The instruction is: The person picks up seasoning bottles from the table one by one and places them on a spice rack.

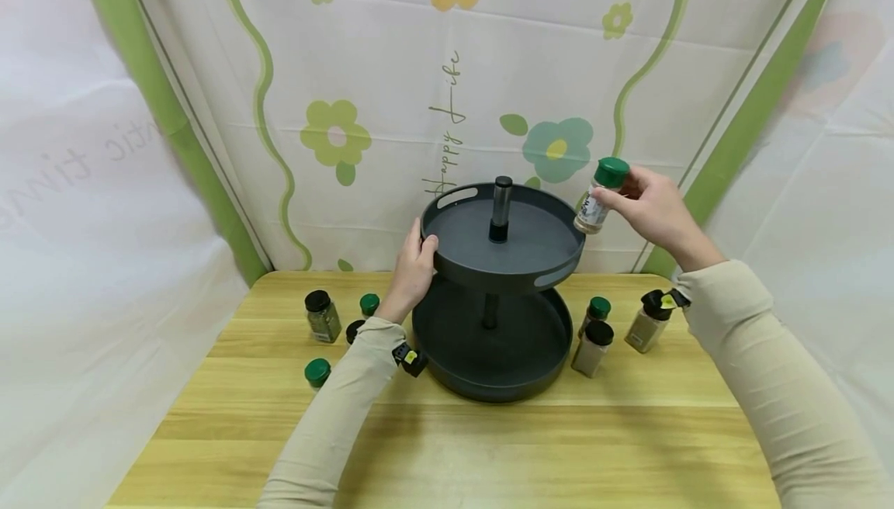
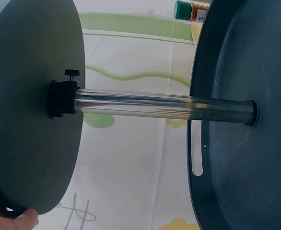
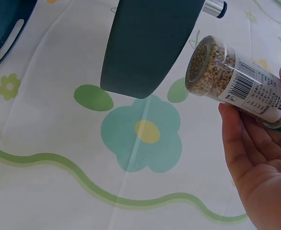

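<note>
Holding a green-capped grain jar [image 1: 594,205] in the right grip [image 1: 660,210], right of the middle of the head frame, with the thumb on one side and fingers on the other. Tipped a little, with the cap up and to the right. Filled with small tan grains and wrapped in a white label, as seen in the right wrist frame. Very near the right edge of the round upper tray [image 1: 454,239], with a small gap showing.

Grasping the left edge of that same tray with the left grip [image 1: 412,272], near the middle of the head frame. Underneath, a round, dark lower tray [image 1: 527,350] on the wooden table [image 1: 524,455]. Up the middle of both, a shiny pole [image 1: 502,202] with a black top.

At the lower left of the head frame, a black-capped herb jar [image 1: 324,323] and more small jars [image 1: 317,372], some partly behind the sleeve [image 1: 349,408]. At the lower right, three spice jars [image 1: 592,354] beside the lower tray. At the top, a white flowered curtain [image 1: 384,51].
</note>
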### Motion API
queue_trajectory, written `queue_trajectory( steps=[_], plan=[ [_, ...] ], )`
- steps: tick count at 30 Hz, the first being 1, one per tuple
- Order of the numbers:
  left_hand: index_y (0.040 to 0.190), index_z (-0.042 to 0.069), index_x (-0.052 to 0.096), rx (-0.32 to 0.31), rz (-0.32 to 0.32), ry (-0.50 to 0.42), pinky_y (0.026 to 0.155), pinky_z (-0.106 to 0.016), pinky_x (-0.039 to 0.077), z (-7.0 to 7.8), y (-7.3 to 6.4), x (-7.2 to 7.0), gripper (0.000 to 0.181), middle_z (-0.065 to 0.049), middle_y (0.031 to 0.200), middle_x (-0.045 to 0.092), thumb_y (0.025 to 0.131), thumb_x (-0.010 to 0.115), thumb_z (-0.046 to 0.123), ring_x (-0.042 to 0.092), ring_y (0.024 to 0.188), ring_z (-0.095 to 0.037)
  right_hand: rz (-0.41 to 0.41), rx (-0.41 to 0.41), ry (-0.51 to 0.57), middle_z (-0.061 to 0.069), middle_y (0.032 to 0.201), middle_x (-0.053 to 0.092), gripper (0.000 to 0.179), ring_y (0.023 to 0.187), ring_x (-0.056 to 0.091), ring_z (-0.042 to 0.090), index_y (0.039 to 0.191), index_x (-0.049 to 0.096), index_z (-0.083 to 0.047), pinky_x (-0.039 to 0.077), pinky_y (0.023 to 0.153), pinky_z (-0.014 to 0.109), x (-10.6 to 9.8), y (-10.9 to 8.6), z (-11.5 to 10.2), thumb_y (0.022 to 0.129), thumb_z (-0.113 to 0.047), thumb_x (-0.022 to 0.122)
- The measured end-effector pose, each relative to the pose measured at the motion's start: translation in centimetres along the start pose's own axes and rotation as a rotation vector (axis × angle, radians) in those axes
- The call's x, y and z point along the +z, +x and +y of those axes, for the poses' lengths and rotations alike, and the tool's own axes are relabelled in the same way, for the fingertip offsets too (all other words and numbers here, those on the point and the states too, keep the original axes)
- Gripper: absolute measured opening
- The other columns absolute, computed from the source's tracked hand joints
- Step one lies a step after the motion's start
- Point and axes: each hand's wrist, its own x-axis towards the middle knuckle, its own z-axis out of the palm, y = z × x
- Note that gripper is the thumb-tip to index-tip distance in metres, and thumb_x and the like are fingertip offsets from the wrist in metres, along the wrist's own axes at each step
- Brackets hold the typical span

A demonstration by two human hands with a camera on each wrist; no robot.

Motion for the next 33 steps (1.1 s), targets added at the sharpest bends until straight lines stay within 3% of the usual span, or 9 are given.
queue_trajectory(
  steps=[13,24,33],
  plan=[
    [0.152,0.004,0.007,-0.003,-0.006,0.013,0.114,-0.039,0.015,-0.2,0.2,-0.1,0.060,-0.012,0.156,0.010,0.102,0.033,0.026,0.013,0.142,-0.023,-0.080,-0.029,-0.054,0.011,0.100,0.062,0.047,0.087,0.057,0.022,0.113,0.061,-0.007,0.045,0.068,0.032,1.0,1.9,-0.6,0.089,-0.048,0.059],
    [0.152,0.004,0.007,-0.003,-0.008,0.012,0.114,-0.039,0.015,-0.1,0.1,-0.1,0.059,-0.012,0.156,0.010,0.102,0.033,0.025,0.012,0.142,-0.023,-0.180,0.031,-0.056,0.013,0.103,0.060,0.054,0.094,0.057,0.026,0.108,0.058,-0.006,0.045,0.075,0.044,1.5,3.1,-0.9,0.086,-0.056,0.059],
    [0.152,0.003,0.008,0.015,-0.008,0.030,0.113,-0.041,0.017,-0.3,0.2,-0.1,0.059,-0.014,0.156,0.012,0.102,0.033,0.025,0.014,0.142,-0.024,-0.179,0.000,-0.063,0.012,0.095,0.063,0.046,0.087,0.059,0.025,0.102,0.059,-0.005,0.046,0.071,0.039,2.6,4.1,-0.4,0.088,-0.048,0.062]
  ],
)
